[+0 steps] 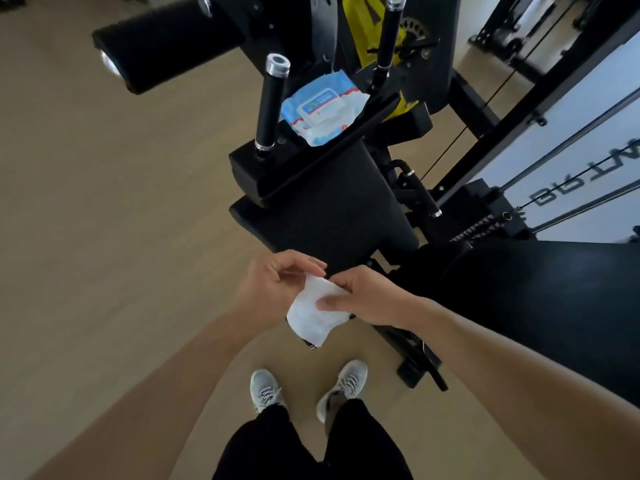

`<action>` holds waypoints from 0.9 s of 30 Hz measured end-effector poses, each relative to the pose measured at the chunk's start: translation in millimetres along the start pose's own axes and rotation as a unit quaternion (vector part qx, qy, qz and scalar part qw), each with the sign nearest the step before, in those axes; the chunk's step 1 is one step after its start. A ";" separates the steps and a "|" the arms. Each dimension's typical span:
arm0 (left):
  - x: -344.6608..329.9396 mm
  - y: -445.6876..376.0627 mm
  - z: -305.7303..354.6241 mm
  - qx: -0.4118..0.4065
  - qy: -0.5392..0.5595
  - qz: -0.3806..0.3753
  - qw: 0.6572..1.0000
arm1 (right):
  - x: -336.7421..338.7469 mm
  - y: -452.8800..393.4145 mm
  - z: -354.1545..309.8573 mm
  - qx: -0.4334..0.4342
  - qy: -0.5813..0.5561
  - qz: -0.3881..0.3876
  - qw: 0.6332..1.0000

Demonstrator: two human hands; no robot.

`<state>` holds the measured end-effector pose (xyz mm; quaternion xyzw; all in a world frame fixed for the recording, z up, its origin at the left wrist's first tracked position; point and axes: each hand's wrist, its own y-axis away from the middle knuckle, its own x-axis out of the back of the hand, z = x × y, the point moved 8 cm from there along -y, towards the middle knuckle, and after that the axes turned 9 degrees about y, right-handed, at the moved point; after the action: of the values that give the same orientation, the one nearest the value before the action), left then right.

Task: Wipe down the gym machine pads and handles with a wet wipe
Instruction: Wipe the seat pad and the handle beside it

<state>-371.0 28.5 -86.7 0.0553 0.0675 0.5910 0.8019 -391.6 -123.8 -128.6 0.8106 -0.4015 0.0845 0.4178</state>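
A white wet wipe hangs between both hands, just in front of the machine's black sloping pad. My left hand pinches its top edge, and my right hand grips its right side with the thumb on top. Two upright black handles stand beyond the pad: a left handle and a right handle. A blue and white pack of wipes lies between them on the machine. A black roller pad sticks out at the upper left.
Beige floor spreads to the left and below me, where my two grey shoes stand. A large black pad lies at the right. Cables, guide rods and a white panel fill the upper right. A black frame foot juts near my right shoe.
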 end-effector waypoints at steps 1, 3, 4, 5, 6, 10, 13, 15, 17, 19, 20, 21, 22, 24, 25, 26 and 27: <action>-0.1 -3.3 -11.1 0.022 -0.012 0.008 1.000 | -1.7 -5.0 8.4 -0.011 0.021 -0.003 1.000; -5.3 -12.9 -36.6 0.066 -0.055 0.014 0.996 | -0.7 -19.2 44.4 -0.053 0.038 0.001 0.998; -10.5 -17.8 -48.2 0.082 -0.085 0.007 0.993 | 0.3 -25.3 67.4 -0.085 0.018 0.008 0.996; -16.7 -21.6 -59.2 0.095 -0.111 -0.003 0.989 | 0.1 -30.4 93.8 -0.129 -0.013 0.016 0.991; -24.8 -24.2 -68.4 0.107 -0.123 -0.015 0.987 | 0.5 -33.2 118.9 -0.172 -0.048 0.030 0.983; -46.8 -42.2 -101.7 0.155 -0.149 0.012 0.976 | 21.5 -45.0 192.6 -0.287 -0.220 0.163 0.918; -51.8 -62.3 -135.3 0.189 -0.142 0.042 0.971 | 48.3 -69.2 222.9 -0.313 -0.256 0.248 0.880; -48.7 -72.2 -161.6 0.204 -0.140 0.059 0.967 | 60.2 -93.0 229.6 -0.304 -0.247 0.275 0.878; -41.6 -77.2 -183.5 0.212 -0.135 0.085 0.964 | 67.4 -120.4 230.5 -0.287 -0.235 0.299 0.879; -30.2 -77.9 -201.0 0.214 -0.128 0.119 0.961 | 72.3 -147.7 228.2 -0.278 -0.208 0.318 0.882; -23.2 -76.7 -208.6 0.219 -0.126 0.135 0.958 | 75.7 -160.0 226.2 -0.271 -0.190 0.334 0.883; -15.5 -74.5 -215.0 0.227 -0.124 0.149 0.954 | 79.4 -171.0 223.2 -0.263 -0.171 0.355 0.881; -7.2 -72.1 -220.4 0.233 -0.124 0.164 0.951 | 82.7 -182.3 219.3 -0.248 -0.156 0.379 0.878; 9.2 -67.2 -231.5 0.237 -0.131 0.188 0.944 | 77.2 -208.2 212.7 -0.220 -0.124 0.391 0.885; 16.2 -64.9 -238.1 0.240 -0.133 0.197 0.941 | 65.3 -222.2 208.8 -0.203 -0.106 0.374 0.899; 21.7 -62.5 -244.5 0.241 -0.137 0.203 0.939 | 48.1 -236.6 203.1 -0.172 -0.081 0.345 0.919; 26.0 -60.5 -251.5 0.242 -0.144 0.205 0.937 | 25.9 -250.5 195.9 -0.125 -0.042 0.312 0.941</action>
<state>-350.1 37.8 -345.6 0.3448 0.0796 0.6940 0.6271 -232.5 -202.5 -393.7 0.5885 -0.6592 0.1254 0.4509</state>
